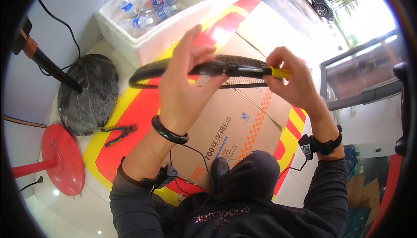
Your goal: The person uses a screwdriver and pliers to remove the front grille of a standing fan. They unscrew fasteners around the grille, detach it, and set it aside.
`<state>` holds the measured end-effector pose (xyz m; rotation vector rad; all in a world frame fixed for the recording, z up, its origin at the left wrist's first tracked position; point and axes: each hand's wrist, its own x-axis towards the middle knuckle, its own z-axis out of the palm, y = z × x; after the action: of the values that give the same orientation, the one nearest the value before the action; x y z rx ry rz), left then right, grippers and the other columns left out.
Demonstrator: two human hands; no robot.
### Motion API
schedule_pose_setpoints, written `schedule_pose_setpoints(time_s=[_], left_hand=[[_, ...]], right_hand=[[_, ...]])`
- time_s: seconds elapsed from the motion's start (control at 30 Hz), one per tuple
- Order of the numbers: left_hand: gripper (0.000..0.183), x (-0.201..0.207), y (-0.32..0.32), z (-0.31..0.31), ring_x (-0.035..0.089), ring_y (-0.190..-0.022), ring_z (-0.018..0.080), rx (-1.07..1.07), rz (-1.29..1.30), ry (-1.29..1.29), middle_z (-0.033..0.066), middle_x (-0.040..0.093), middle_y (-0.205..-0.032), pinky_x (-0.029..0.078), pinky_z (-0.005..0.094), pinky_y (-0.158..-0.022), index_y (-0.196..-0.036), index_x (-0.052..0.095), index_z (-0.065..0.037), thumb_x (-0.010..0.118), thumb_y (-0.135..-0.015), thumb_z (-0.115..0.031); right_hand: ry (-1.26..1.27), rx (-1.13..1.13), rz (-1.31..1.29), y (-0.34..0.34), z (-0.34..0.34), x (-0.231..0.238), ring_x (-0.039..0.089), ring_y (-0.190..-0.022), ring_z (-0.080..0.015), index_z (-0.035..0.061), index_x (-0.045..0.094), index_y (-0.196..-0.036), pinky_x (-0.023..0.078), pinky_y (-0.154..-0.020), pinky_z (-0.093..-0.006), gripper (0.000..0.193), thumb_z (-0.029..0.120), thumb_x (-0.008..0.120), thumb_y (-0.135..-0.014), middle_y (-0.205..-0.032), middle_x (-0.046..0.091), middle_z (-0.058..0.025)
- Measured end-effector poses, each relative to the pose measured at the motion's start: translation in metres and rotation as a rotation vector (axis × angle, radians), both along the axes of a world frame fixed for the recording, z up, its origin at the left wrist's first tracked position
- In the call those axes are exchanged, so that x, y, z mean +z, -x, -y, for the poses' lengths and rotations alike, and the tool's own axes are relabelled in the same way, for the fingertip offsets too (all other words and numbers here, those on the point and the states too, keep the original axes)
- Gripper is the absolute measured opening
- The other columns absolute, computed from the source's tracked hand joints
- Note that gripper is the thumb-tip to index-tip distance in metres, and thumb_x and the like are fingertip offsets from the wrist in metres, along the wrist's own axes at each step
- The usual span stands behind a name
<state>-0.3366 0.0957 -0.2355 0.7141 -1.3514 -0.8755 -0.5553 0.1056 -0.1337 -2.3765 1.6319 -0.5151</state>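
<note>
In front of me a round black wire fan grille (145, 74) is held up nearly edge-on. My left hand (184, 71) grips its rim, with the fingers at the far side and the thumb along the near edge. My right hand (291, 75) pinches the yellow handle of a screwdriver (280, 72) at the grille's right end. The handle lies in line with a dark part of the rim, and its tip is hidden. Pliers (119, 133) with blue and yellow handles lie on the red and yellow sheet, left of my left forearm.
Flattened cardboard (256, 129) covers the floor before my knees. A white foam box (143, 47) holds several plastic bottles. At left stand a round black base (89, 97) with a pole and a red round base (65, 160). A glass door frame (365, 73) is at right.
</note>
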Motion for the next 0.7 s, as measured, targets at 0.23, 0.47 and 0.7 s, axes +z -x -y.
schedule_pose_setpoints(time_s=[0.23, 0.47, 0.7], left_hand=[[0.087, 0.004, 0.002, -0.003, 0.068, -0.092, 0.018, 0.04, 0.135, 0.021, 0.0127, 0.07, -0.097, 0.055, 0.0297, -0.086, -0.144, 0.033, -0.002, 0.077, -0.07, 0.008], [0.082, 0.004, -0.001, -0.004, 0.068, -0.093, 0.0178, 0.005, 0.058, 0.009, 0.0126, 0.069, -0.098, 0.055, 0.0295, -0.085, -0.141, 0.034, 0.0, 0.074, -0.071, 0.009], [0.077, 0.003, -0.003, -0.006, 0.066, -0.093, 0.016, 0.099, 0.144, 0.028, 0.0106, 0.068, -0.096, 0.054, 0.0281, -0.085, -0.138, 0.035, 0.002, 0.073, -0.072, 0.009]], right_hand=[[0.315, 0.29, -0.171, -0.022, 0.007, -0.02, 0.061, -0.077, -0.0217, 0.0133, 0.067, -0.107, 0.051, -0.065, -0.0335, 0.039, 0.009, 0.077, -0.069, -0.084, 0.058, -0.0033], [0.485, 0.382, -0.165, -0.019, 0.01, -0.033, 0.06, -0.071, -0.0197, 0.0131, 0.069, -0.105, 0.05, -0.056, -0.0315, 0.038, 0.006, 0.075, -0.068, -0.079, 0.057, -0.0015], [0.513, 0.432, -0.169, -0.023, 0.016, -0.032, 0.059, -0.07, -0.0187, 0.0089, 0.068, -0.106, 0.05, -0.057, -0.0311, 0.04, 0.002, 0.074, -0.067, -0.077, 0.056, -0.0031]])
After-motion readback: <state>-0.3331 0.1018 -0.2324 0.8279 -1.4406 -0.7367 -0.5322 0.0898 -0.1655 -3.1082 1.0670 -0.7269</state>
